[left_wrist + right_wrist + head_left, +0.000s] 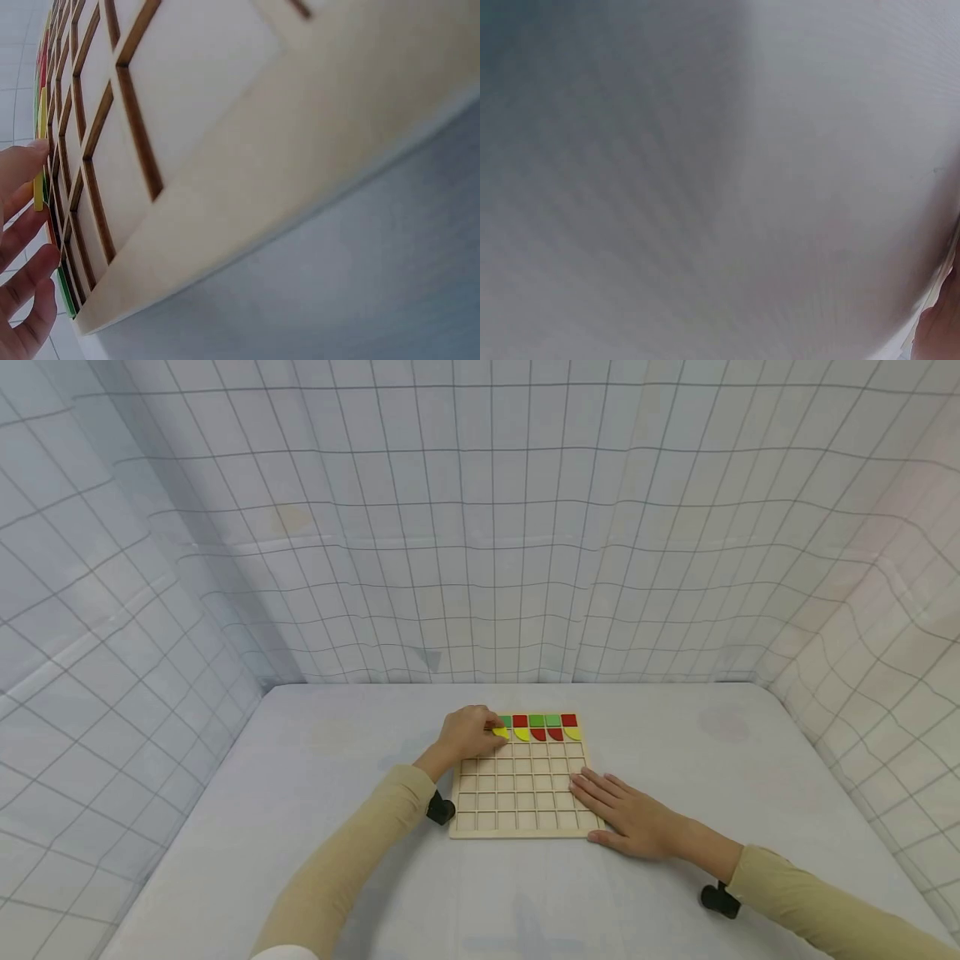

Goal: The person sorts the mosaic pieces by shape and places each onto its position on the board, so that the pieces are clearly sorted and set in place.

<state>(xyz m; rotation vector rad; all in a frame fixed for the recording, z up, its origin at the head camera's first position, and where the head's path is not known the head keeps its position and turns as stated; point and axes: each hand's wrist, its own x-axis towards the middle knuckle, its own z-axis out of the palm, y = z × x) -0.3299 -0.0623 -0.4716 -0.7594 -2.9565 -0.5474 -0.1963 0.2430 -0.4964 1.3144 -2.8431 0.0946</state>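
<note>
A square wooden grid board (525, 837) lies on the white-covered table. My left hand (468, 732) reaches over its far left corner and pinches a yellow quarter-circle tile (38, 193) between thumb and fingers. That hand hides the left end of the two far rows. Along the farthest row sit green and red square tiles, among them a red square (520, 721). Yellow and red quarter-circle tiles fill the row nearer to me, one of them a red quarter-circle (538, 735). My right hand (637, 817) rests with extended fingers on the board's right edge.
White cloth with a dark grid pattern (480, 568) hangs behind the table (337, 860) and on both sides. A black wrist camera (441, 811) is strapped under the left forearm, another black camera (720, 900) under the right.
</note>
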